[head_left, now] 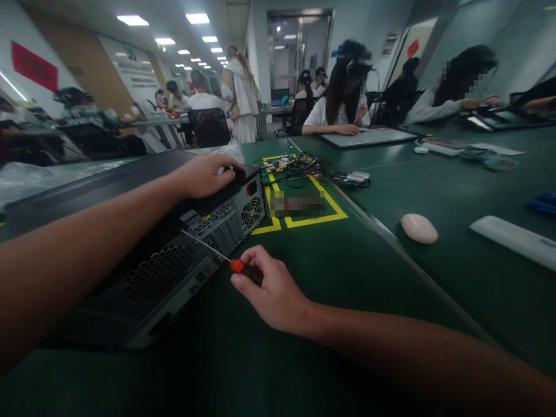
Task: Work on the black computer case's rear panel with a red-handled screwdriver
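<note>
A desktop computer case [99, 174], dark on its upper side, lies on the green table with its grey metal back panel turned towards me. My left hand [206, 175] rests on top of the case near its back edge, fingers laid over the surface and thumb apart. In my right hand [273, 289] is a screwdriver [237, 265] with an orange and dark handle, the fingers closed round it. Its thin shaft points up and left, the tip at the back panel by the expansion slots. Whether the tip sits in a screw cannot be made out.
Beyond the case lies a tangle of cables [308, 165] near yellow tape markings [317, 221]. A pale rounded object [419, 228] and a long white object [516, 238] lie to the right. Several people sit at tables farther off; one bends over a flat panel [369, 137].
</note>
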`<state>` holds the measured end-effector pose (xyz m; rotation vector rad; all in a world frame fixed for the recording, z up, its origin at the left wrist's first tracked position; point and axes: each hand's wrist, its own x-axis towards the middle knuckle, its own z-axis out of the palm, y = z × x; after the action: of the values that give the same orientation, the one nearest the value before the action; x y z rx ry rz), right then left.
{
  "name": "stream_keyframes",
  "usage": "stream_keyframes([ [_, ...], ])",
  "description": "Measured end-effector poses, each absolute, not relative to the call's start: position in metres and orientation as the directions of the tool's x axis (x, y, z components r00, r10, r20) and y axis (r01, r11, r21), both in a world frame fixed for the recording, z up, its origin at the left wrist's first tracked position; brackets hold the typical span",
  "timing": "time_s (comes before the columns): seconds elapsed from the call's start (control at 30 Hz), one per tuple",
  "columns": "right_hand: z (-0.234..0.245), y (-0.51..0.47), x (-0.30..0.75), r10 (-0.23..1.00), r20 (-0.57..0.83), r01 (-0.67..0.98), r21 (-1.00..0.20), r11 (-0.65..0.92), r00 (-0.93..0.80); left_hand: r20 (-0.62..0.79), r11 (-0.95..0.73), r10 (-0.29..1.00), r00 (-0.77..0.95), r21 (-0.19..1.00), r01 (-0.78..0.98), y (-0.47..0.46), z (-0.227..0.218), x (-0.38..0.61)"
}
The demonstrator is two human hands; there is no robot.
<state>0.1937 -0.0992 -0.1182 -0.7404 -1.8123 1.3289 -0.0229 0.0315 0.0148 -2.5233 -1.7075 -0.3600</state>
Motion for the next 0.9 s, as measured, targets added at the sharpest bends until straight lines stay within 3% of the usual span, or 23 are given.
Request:
stream_keyframes([
  [0.73,-0.117,-0.099,0.195,0.791,0.232,0.028,-0.953,0.300,-0.566,0.198,-0.364,0.915,0.352,0.027,0.931,0.020,0.020,-0.016],
  [0.9,-0.117,-0.100,0.195,0.790,0.264,0.013,-0.945,0.326,-0.554,0.208,-0.357,0.918,0.338,0.062,0.932,0.026,0.018,-0.019],
])
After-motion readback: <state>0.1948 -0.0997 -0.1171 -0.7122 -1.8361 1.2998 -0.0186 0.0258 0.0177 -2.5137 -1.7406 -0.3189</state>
